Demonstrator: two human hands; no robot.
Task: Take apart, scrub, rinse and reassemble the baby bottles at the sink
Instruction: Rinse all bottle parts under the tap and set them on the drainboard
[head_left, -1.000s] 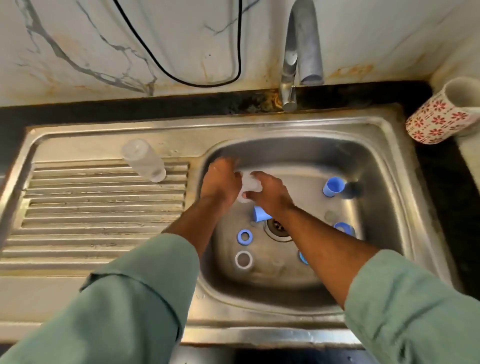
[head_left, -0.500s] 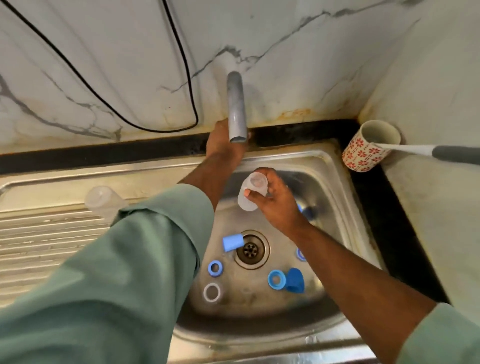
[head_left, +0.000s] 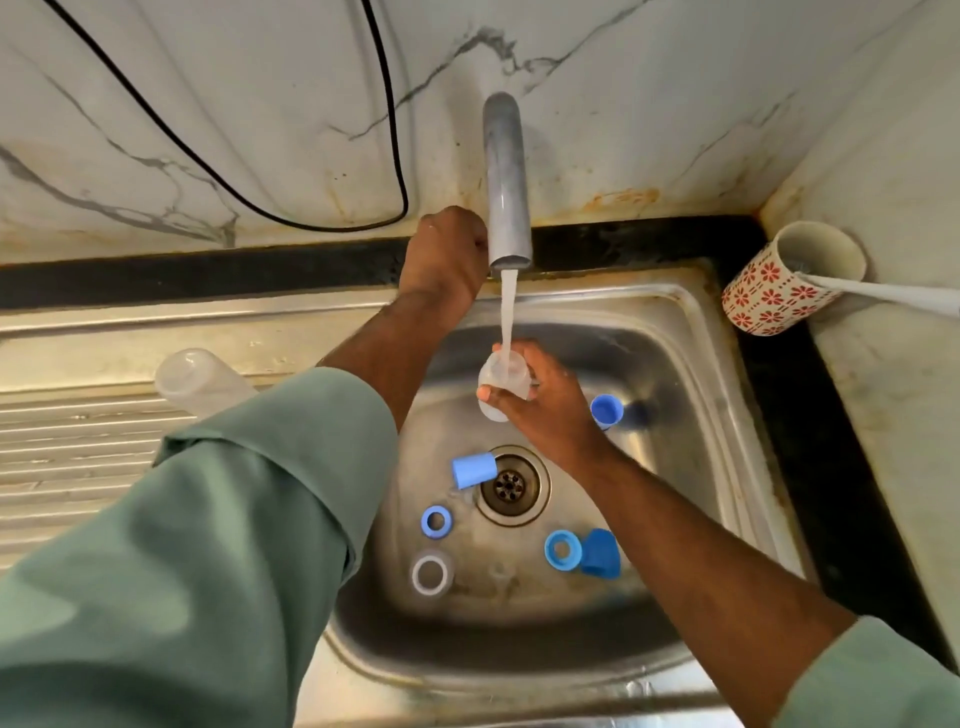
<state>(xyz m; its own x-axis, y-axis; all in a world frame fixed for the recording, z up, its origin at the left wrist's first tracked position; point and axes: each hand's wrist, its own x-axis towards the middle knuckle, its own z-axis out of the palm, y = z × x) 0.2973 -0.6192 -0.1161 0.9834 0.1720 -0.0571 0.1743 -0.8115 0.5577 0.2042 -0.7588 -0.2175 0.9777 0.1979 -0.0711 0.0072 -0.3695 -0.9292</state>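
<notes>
The stainless steel sink basin (head_left: 691, 364) lies under both hands, its ribbed draining board off to the left of the left forearm. The grey metal tap spout (head_left: 506, 176) reaches out above the basin, and a stream of water (head_left: 508, 312) falls straight from its mouth. The left hand (head_left: 444, 260) sits just left of and behind the spout, fingers curled at the tap's base, though what they grip is hidden. The right hand (head_left: 540, 400), nearer the stream, clamps thumb and fingers round a small clear plastic bottle body (head_left: 501, 382), held directly below the spout with its mouth up and long axis near vertical, so the water runs in. This looks like the rinse. Below the right wrist, blue plastic caps and rings (head_left: 582, 552) lie loose round the drain.
</notes>
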